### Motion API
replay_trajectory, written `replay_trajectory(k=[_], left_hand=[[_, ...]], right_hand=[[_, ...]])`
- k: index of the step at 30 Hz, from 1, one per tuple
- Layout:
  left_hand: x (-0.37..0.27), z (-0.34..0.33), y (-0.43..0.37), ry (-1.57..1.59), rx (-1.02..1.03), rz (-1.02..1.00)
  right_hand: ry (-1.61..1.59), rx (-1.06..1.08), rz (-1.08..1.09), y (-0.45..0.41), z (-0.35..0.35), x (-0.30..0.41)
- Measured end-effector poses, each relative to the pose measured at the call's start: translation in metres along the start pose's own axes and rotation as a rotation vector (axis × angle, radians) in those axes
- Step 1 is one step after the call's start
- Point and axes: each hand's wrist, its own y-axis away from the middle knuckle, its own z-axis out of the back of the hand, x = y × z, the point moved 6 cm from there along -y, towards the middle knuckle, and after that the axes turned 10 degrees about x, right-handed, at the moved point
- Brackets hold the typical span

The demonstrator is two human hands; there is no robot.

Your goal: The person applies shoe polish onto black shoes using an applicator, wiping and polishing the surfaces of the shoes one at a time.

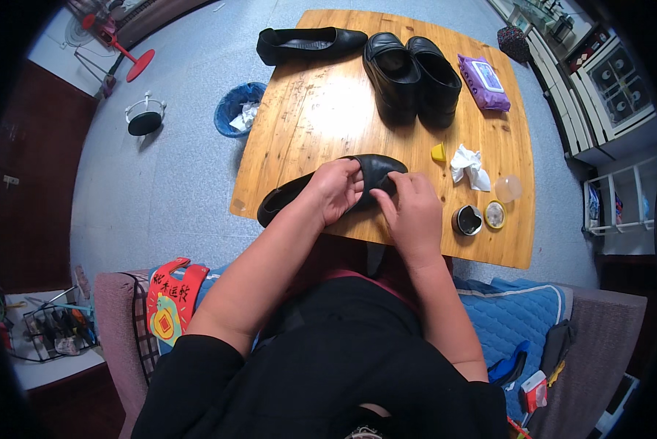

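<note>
A black leather flat shoe (380, 164) lies at the near edge of the wooden table (306, 99), toe to the right. My left hand (336, 189) grips it at the opening, fingers reaching inside. My right hand (413, 208) is at the toe, with thumb and fingertips against the upper; whether some small dark thing sits between them is hard to tell. To the right stand an open tin of dark paste (467, 220), a yellow-rimmed lid (494, 214) and a clear plastic cap (508, 189).
Another black flat (312, 45) and a pair of black loafers (394, 71) stand at the back. Crumpled tissue (470, 167), a yellow cup-shaped piece (438, 152) and purple wipes (483, 82) lie right. A blue-lined bin (240, 110) stands left of the table.
</note>
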Motion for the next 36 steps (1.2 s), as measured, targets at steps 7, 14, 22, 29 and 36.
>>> replay_trajectory(k=[7, 14, 22, 29, 36], left_hand=[[0.004, 0.005, -0.006, -0.018, -0.015, 0.021], [-0.001, 0.008, -0.002, -0.042, 0.045, 0.012], [-0.003, 0.002, 0.002, -0.03, -0.019, 0.006], [-0.062, 0.027, -0.006, -0.21, -0.253, -0.061], [-0.198, 0.079, -0.068, -0.79, -0.408, -0.092]], right_hand=[[-0.072, 0.077, 0.122, 0.017, -0.013, 0.01], [0.016, -0.024, 0.063, 0.003, -0.004, -0.008], [-0.058, 0.021, 0.105, 0.015, -0.007, 0.003], [-0.124, -0.021, 0.006, 0.045, 0.028, -0.012], [-0.344, -0.001, -0.101, 0.07, 0.045, -0.012]])
